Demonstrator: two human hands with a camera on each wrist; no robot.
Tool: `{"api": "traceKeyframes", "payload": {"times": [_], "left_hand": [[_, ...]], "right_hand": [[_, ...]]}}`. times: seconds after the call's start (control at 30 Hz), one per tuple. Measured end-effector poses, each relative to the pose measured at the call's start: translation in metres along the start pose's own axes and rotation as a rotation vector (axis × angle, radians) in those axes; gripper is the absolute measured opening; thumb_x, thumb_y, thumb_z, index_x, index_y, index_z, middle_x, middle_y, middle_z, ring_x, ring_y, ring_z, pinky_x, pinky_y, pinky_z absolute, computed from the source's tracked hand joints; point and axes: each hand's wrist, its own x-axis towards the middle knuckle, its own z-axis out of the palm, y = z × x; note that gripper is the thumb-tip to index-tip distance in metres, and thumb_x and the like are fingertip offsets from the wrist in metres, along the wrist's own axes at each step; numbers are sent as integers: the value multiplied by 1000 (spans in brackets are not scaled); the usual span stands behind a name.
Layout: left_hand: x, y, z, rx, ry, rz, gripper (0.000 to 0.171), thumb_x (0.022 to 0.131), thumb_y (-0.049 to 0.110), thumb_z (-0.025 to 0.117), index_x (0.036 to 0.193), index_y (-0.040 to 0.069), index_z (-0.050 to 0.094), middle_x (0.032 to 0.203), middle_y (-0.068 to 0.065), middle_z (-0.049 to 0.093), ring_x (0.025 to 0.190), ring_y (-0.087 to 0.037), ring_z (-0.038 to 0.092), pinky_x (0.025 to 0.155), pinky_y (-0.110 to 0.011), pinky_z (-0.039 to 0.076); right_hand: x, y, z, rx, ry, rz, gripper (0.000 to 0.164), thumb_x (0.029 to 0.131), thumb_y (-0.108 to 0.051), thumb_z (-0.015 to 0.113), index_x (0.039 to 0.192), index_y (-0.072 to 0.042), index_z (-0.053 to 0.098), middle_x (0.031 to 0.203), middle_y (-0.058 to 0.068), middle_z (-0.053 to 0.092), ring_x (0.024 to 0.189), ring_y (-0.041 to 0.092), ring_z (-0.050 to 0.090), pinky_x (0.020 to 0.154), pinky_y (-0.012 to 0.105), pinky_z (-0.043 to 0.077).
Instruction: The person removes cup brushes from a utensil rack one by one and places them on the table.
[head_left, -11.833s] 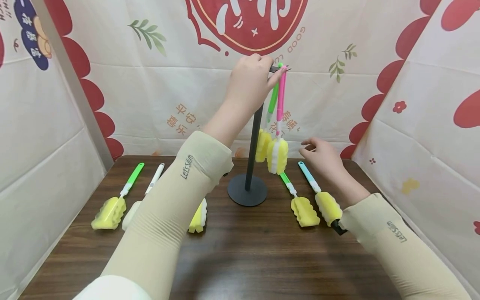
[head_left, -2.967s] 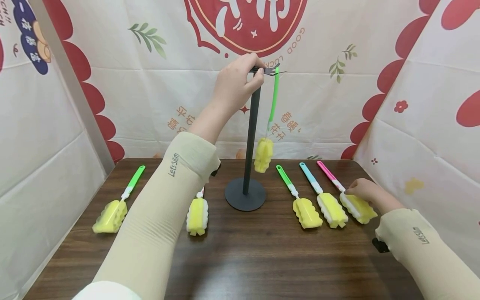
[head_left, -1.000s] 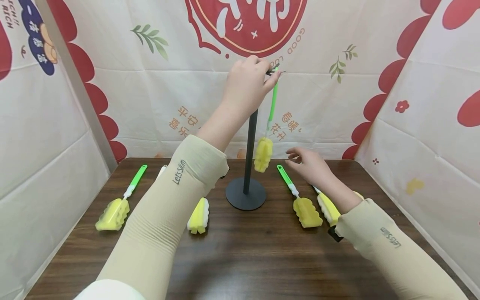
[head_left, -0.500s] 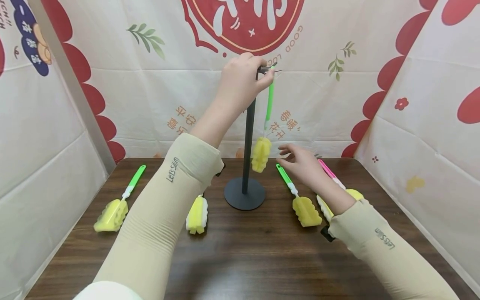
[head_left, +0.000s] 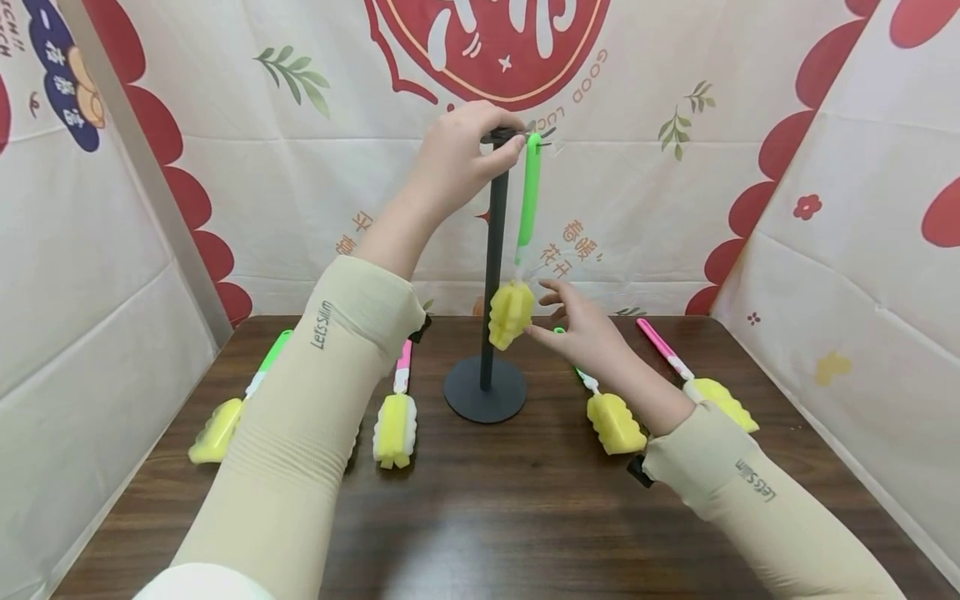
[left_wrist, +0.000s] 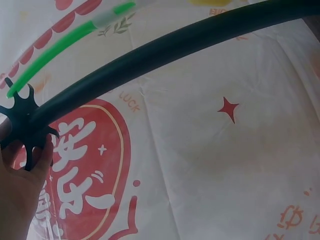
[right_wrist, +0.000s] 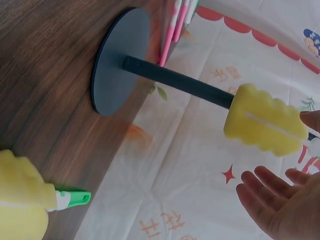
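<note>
My left hand point(head_left: 459, 154) pinches the pronged top point(left_wrist: 22, 120) of a black stand point(head_left: 495, 229), thumb and fingers on one of its hooks. From another hook hangs a sponge bottle brush point(head_left: 528, 196) with a green handle and a yellow sponge head point(right_wrist: 265, 120) pointing down. Beside that head is my right hand point(head_left: 585, 333), fingers spread and loosely bent. The right wrist view shows thumb and fingers on either side of the sponge, with a gap below it; thumb contact is hard to tell.
Right of the stand's round base point(head_left: 485, 404) lie a green-handled brush point(head_left: 615, 423) and a pink-handled brush point(head_left: 720, 402). To the left lie a pink-handled brush point(head_left: 394, 429) and a green-handled brush point(head_left: 217, 429). My left sleeve covers part of the table.
A pink-handled brush, hanging beside the green one at first, now lies at the right. My right hand has moved left to the hanging sponge. The hanging brush has shifted left with the hooked top.
</note>
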Motion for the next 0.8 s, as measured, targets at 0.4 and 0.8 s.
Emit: {"api": "traceKeyframes", "payload": {"times": [0.4,0.8], "left_hand": [[2,-7,-4,-39,-44,-17,33,90,37,46,117,21,56,115,5,54,104,-4,41,87,-18,36],[-2,-5,8,-70,95,-69,31,87,38,47,109,22,62,107,8,61,99,-2,45,88,-19,35]], "right_hand": [[7,-15,14,11,75,1,84,73,-58,63,139,-28,21,126,2,44,101,17,46,76,43,48],[14,-23,30,83,99,41,87,73,-55,65,139,-20,19,130,8,41,101,17,48,80,43,47]]}}
